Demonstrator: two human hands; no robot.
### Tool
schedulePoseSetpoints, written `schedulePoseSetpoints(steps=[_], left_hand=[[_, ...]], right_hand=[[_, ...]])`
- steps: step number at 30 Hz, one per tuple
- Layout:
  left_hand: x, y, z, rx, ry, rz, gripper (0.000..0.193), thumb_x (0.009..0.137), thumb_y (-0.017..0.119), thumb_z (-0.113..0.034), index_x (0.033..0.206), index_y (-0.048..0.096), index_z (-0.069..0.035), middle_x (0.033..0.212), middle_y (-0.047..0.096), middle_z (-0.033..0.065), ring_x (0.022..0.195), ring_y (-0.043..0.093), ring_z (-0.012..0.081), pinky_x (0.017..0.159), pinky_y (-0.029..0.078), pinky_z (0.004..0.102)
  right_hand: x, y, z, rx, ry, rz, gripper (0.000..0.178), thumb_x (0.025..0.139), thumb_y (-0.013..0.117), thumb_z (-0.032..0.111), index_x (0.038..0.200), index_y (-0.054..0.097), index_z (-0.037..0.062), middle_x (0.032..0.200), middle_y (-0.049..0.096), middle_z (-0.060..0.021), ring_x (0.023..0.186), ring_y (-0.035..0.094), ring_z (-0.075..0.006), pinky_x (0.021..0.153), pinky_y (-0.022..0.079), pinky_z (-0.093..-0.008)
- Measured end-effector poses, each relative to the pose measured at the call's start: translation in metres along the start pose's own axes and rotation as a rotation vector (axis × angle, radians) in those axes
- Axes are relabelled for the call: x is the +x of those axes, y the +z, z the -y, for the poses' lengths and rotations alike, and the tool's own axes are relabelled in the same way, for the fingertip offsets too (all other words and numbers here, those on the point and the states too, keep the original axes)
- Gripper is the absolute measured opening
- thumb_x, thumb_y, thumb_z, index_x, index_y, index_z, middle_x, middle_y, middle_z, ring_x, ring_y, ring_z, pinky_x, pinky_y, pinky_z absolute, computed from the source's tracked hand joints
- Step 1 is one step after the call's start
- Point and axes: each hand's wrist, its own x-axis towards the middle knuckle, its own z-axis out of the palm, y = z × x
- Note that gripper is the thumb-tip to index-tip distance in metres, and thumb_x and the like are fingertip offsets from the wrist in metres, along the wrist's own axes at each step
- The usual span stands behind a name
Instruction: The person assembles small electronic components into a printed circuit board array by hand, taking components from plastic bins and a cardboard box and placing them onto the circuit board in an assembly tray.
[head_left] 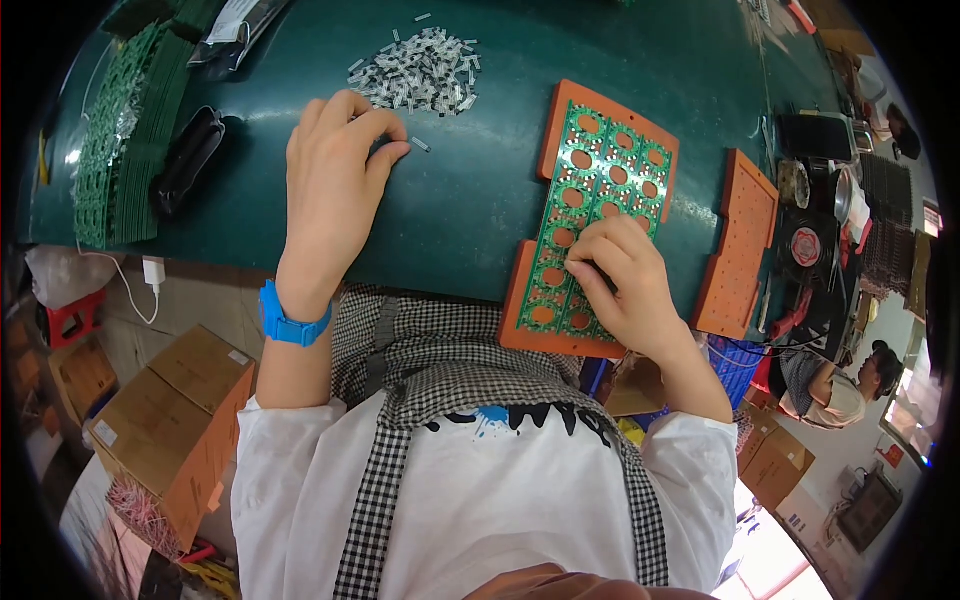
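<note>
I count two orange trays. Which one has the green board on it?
The left tray, under the right hand, holds the green board; the right tray is bare.

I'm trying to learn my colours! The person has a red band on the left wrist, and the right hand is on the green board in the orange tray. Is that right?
Not quite. The head view shows the band on the left wrist is blue, not red. The rest holds: the right hand is on the green board in the orange tray.
</note>
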Motion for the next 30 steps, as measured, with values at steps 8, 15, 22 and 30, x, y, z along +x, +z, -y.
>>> schedulePoseSetpoints(steps=[8, 15, 22, 30], left_hand=[[-0.001, 0.005, -0.006, 0.032, 0.091, -0.014, 0.014, 0.076, 0.069, -0.01, 0.089, 0.063, -0.006, 0.089, 0.057, 0.0047, 0.088, 0.052, 0.0251, 0.079, 0.041, 0.0381], [0.004, 0.009, -0.006, -0.017, 0.093, 0.034, 0.012, 0.077, 0.067, -0.007, 0.087, 0.062, -0.005, 0.087, 0.057, 0.0071, 0.085, 0.052, 0.0273, 0.077, 0.041, 0.0371], [-0.001, 0.014, -0.009, -0.074, 0.153, 0.012, 0.006, 0.079, 0.065, -0.006, 0.084, 0.061, -0.005, 0.083, 0.057, 0.0082, 0.082, 0.053, 0.0291, 0.074, 0.044, 0.0382], [-0.034, 0.018, -0.047, -1.107, -0.258, 0.242, 0.026, 0.086, 0.06, 0.002, 0.112, 0.062, 0.0, 0.084, 0.062, 0.0042, 0.08, 0.06, 0.0095, 0.073, 0.048, 0.0237]], right_hand=[[0.001, 0.002, 0.0, -0.022, 0.006, -0.007, 0.008, 0.079, 0.065, 0.002, 0.084, 0.058, 0.0035, 0.086, 0.056, -0.0088, 0.083, 0.056, -0.0278, 0.072, 0.046, -0.0373], [-0.007, 0.013, -0.001, -0.163, -0.06, -0.1, 0.012, 0.075, 0.068, 0.005, 0.083, 0.059, 0.0053, 0.084, 0.056, -0.0065, 0.079, 0.057, -0.0261, 0.068, 0.046, -0.0364], [-0.007, 0.009, 0.009, -0.232, -0.083, -0.115, 0.018, 0.071, 0.072, 0.006, 0.085, 0.061, 0.007, 0.084, 0.058, -0.0056, 0.076, 0.059, -0.0239, 0.063, 0.048, -0.0358], [-0.006, 0.005, 0.01, -0.343, -0.188, -0.139, 0.02, 0.071, 0.074, 0.009, 0.088, 0.063, 0.0065, 0.086, 0.061, -0.0057, 0.079, 0.061, -0.0244, 0.064, 0.048, -0.035]])
